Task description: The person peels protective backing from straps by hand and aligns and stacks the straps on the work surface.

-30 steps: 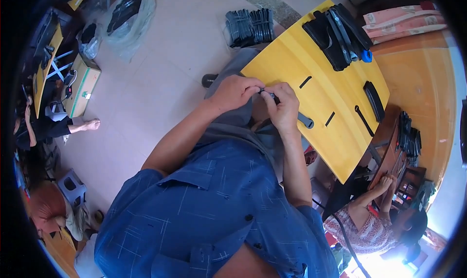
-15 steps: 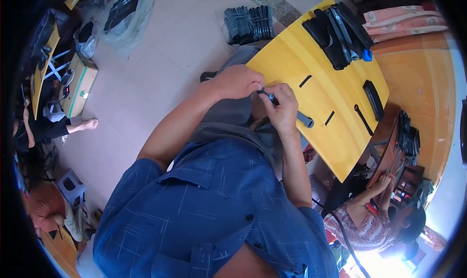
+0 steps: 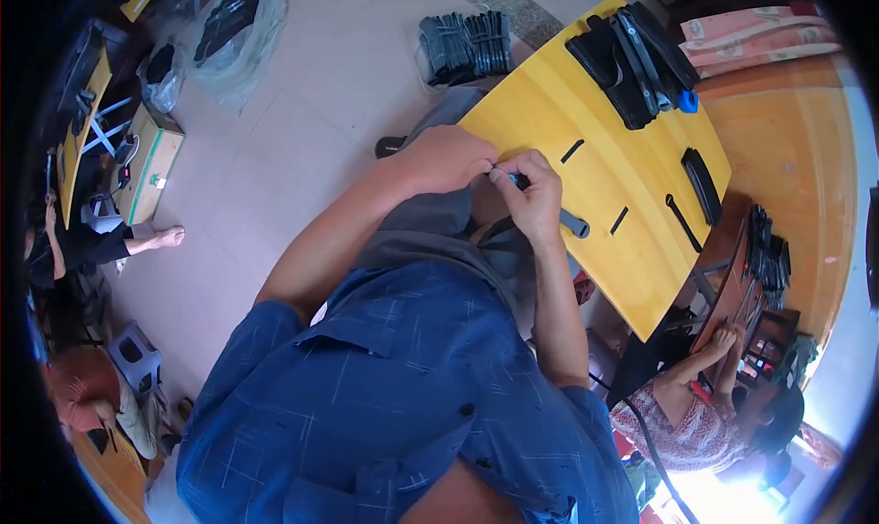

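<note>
In the head view my left hand [image 3: 451,160] is closed, its fingertips pinched against those of my right hand, over my lap at the table's near edge. My right hand [image 3: 533,197] is closed round a small dark piece with a bit of blue [image 3: 518,180], mostly covered by the fingers. A grey strap end with a hole [image 3: 575,223] sticks out beyond my right hand over the table; whether it joins the held piece is hidden. Two short black strips [image 3: 572,151] and a longer black strap [image 3: 684,223] lie on the yellow table [image 3: 632,286].
At the table's far end lies a stack of black and grey straps [image 3: 632,66], with a black bundle [image 3: 702,188] nearer the right edge. Tied black bundles [image 3: 465,48] sit on the floor ahead. A person [image 3: 687,414] works at the right; others sit at the left.
My fingers have closed further over the small dark piece, so less of it shows. My right hand has turned slightly; both hands stay in nearly the same place.
</note>
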`<state>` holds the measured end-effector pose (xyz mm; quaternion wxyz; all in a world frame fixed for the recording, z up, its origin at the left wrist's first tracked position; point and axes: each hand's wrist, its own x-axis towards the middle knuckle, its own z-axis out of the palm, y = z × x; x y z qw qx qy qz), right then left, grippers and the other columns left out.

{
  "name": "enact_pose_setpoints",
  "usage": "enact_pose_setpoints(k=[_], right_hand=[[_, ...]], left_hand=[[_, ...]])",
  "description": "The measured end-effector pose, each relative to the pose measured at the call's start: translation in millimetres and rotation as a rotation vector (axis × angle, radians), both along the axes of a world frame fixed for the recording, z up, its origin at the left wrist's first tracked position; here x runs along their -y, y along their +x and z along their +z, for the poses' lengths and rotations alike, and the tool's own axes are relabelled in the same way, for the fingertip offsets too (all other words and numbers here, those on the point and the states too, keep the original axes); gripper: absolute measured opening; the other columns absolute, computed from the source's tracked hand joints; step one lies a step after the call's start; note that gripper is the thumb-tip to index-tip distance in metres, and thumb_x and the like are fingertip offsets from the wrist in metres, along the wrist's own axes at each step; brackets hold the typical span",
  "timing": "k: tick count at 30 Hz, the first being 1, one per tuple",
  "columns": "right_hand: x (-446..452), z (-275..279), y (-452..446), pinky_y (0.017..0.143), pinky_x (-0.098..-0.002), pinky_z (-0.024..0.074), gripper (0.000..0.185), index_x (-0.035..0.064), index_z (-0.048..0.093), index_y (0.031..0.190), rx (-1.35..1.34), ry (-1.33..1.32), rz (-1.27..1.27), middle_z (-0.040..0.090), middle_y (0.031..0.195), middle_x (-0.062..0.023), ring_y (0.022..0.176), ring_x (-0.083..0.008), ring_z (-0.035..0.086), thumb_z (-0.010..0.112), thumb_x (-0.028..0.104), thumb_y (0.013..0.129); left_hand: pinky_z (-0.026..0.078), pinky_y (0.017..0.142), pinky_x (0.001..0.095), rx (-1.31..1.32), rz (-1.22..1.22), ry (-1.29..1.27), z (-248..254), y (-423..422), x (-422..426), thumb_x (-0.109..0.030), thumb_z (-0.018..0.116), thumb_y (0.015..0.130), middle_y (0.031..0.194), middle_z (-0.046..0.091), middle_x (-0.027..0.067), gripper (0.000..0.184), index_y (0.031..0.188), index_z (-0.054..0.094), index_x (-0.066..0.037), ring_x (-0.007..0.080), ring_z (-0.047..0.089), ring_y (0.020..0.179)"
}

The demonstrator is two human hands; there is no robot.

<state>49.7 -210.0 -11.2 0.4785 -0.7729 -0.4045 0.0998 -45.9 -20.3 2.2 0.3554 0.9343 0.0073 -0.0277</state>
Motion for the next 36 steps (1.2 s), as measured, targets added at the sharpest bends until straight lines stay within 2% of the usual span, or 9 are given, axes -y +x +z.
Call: enact_pose_setpoints(k=[12,21,23,24,26,27,29,32,36], right_hand=[[-1.6,-4.3,4.7,0.067,-0.0322,0.0506,0.002,0.0015,0.074,0.084,-0.085,-0.005,-0.002,0.067,0.080,-0.0091,0.075,-0.0210,0.066,0.076,0.003,0.084],[-3.8,-5.0,0.9,0.068,-0.0320,0.0517,0.003,0.0013,0.074,0.085,-0.094,-0.006,-0.062,0.067,0.081,-0.0103,0.074,-0.0218,0.067,0.075,0.004,0.085],[-4.2,-4.5,-0.3,0.069,-0.0326,0.0518,0.003,0.0017,0.073,0.084,-0.052,-0.004,-0.070,0.067,0.081,-0.0109,0.074,-0.0235,0.067,0.075,0.004,0.086],[-4.4,-4.4,-1.3,0.069,-0.0326,0.0518,0.003,0.0017,0.073,0.084,-0.052,-0.005,-0.070,0.067,0.081,-0.0109,0.074,-0.0235,0.067,0.075,0.004,0.086],[-4.8,-3.6,-3.9,0.069,-0.0334,0.0523,0.003,0.0018,0.072,0.083,-0.018,0.038,-0.053,0.067,0.082,-0.0115,0.076,-0.0254,0.068,0.074,0.002,0.085],[-4.1,-0.1,-7.9,0.069,-0.0334,0.0523,0.003,0.0018,0.072,0.083,-0.012,0.037,-0.058,0.067,0.082,-0.0115,0.076,-0.0254,0.068,0.074,0.002,0.085],[-1.2,7.0,-19.3,0.070,-0.0342,0.0527,0.004,0.0017,0.071,0.084,-0.026,0.033,-0.067,0.067,0.082,-0.0119,0.077,-0.0266,0.069,0.074,0.000,0.084],[5.8,13.1,-27.5,0.070,-0.0345,0.0525,0.006,0.0013,0.069,0.084,-0.031,0.131,-0.115,0.065,0.081,-0.0117,0.078,-0.0264,0.068,0.073,-0.002,0.083],[15.1,22.4,-34.5,0.068,-0.0324,0.0514,0.005,0.0004,0.069,0.087,-0.113,0.153,-0.130,0.065,0.082,-0.0107,0.075,-0.0225,0.066,0.074,0.000,0.088]], left_hand=[[0.055,0.076,0.0529,0.162,0.060,-0.025,-19.5,-12.4,7.1,-0.029,0.063,0.099,0.092,0.074,0.0146,0.018,0.106,0.073,-0.016,0.0393,0.071,0.088],[0.051,0.072,0.0572,0.180,0.209,-0.041,-35.9,-31.4,20.0,-0.027,0.061,0.102,0.091,0.074,0.0196,0.022,0.113,0.067,-0.008,0.0438,0.069,0.087],[0.050,0.067,0.0510,0.258,0.452,-0.291,-46.0,-34.9,25.3,-0.032,0.062,0.104,0.079,0.070,0.0171,0.028,0.101,0.069,-0.006,0.0351,0.071,0.075],[0.050,0.067,0.0510,0.258,0.452,-0.292,-45.1,-35.3,25.9,-0.032,0.062,0.104,0.079,0.070,0.0171,0.028,0.101,0.069,-0.006,0.0351,0.071,0.075],[0.047,0.061,0.0390,0.051,0.482,-0.685,-42.9,-34.4,27.4,-0.042,0.064,0.104,0.068,0.062,0.0072,0.044,0.084,0.067,-0.002,0.0165,0.062,0.066],[0.047,0.061,0.0390,0.055,0.476,-0.688,-39.6,-32.8,29.9,-0.042,0.064,0.104,0.068,0.062,0.0072,0.044,0.084,0.067,-0.002,0.0165,0.062,0.066],[0.036,0.048,0.0248,-0.075,0.424,-0.916,-31.9,-28.2,38.0,-0.045,0.067,0.102,0.067,0.054,-0.0046,0.049,0.076,0.063,-0.005,0.0044,0.048,0.057],[0.031,0.044,0.0235,-0.098,0.415,-0.926,-14.4,-27.3,42.7,-0.043,0.068,0.101,0.065,0.054,-0.0034,0.043,0.078,0.066,-0.006,0.0035,0.045,0.051],[0.035,0.049,0.0246,-0.063,0.314,-0.879,-10.9,-25.9,46.2,-0.038,0.065,0.103,0.066,0.055,-0.0032,0.041,0.080,0.066,-0.004,0.0046,0.047,0.057]])
